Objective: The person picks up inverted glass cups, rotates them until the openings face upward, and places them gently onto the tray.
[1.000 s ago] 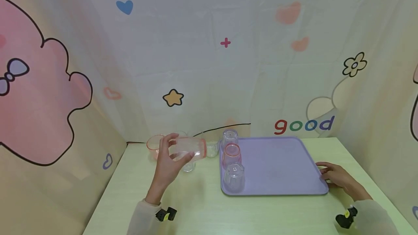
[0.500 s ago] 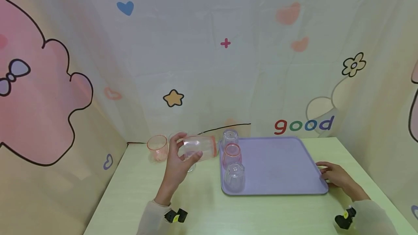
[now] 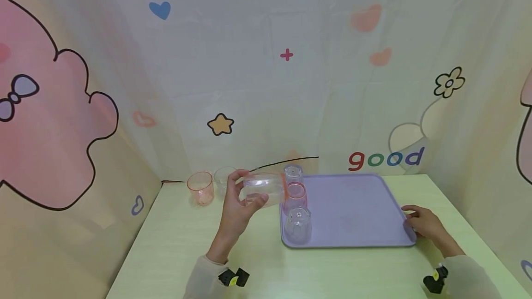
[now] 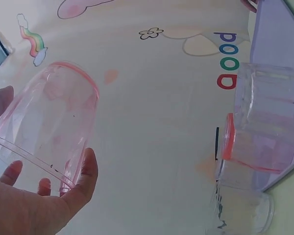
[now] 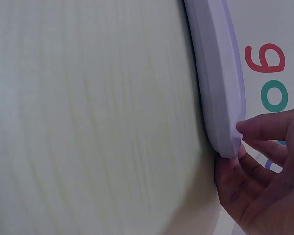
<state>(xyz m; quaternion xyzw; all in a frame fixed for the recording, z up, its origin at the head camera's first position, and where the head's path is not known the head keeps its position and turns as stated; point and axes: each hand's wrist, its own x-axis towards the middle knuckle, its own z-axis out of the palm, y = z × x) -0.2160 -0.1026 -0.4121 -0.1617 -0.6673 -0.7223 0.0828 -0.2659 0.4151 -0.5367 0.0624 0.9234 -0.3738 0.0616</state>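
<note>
My left hand (image 3: 232,220) grips a clear pink-tinted cup (image 3: 262,189), lying sideways in the air with its orange-edged end pointing right. In the left wrist view, thumb and fingers wrap round the end of this cup (image 4: 51,117) nearest the palm. Its orange-edged end overlaps, in the head view, a pink cup (image 3: 295,200) on the lilac tray (image 3: 353,211). One clear cup (image 3: 298,232) stands in front of that pink cup, another clear cup (image 3: 293,172) behind it. At the tray's right front corner, my right hand (image 3: 430,227) pinches the edge between thumb and fingers.
On the table's (image 3: 174,243) back left stand an orange-rimmed cup (image 3: 202,194) and a clear cup (image 3: 220,179), the latter partly hidden by my left hand. A printed curtain (image 3: 266,91) hangs directly behind the table and at both sides.
My left hand has carried the sideways pink cup to the right, from over the left cups to the tray's left edge. My right hand stays at the tray corner.
</note>
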